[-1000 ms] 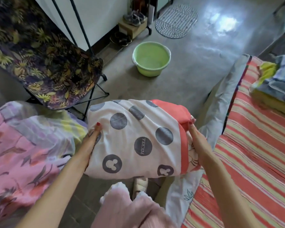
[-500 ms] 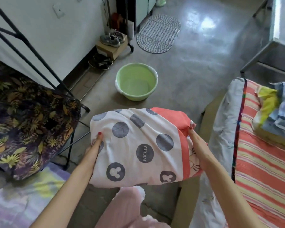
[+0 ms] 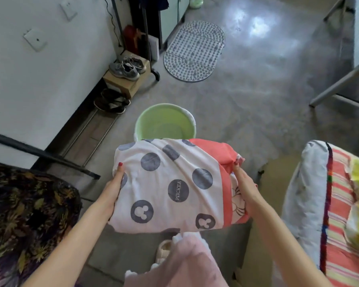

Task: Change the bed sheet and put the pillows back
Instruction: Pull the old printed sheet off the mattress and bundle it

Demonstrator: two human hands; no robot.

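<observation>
The person is holding a pillow [image 3: 170, 187] in a white case with grey Mickey dots and a coral band, carrying it in the air above the concrete floor [image 3: 257, 96], in front of their knees. The left hand [image 3: 112, 189] is gripping the pillow's left end, thumb on top and fingers tucked underneath; the right hand [image 3: 244, 183] is clamping the coral right end the same way, thumb pressing into the bunched fabric. The bed [image 3: 340, 204], with its striped mattress cover, is lying just to the right, and the pillow is not yet touching it.

Judging from here, the main risk is a slipping grip: the soft filling is sagging between the hands, and if either end is slipping free the pillow could be dropping onto the floor or into the green basin [image 3: 165, 123] directly beyond it, which could soil it. A folding chair [image 3: 25, 214] is crowding the left side, so a wide swing could be snagging on it.

The pillow's long axis is running left to right across the view, with its coral opening end pointing toward the bed.
</observation>
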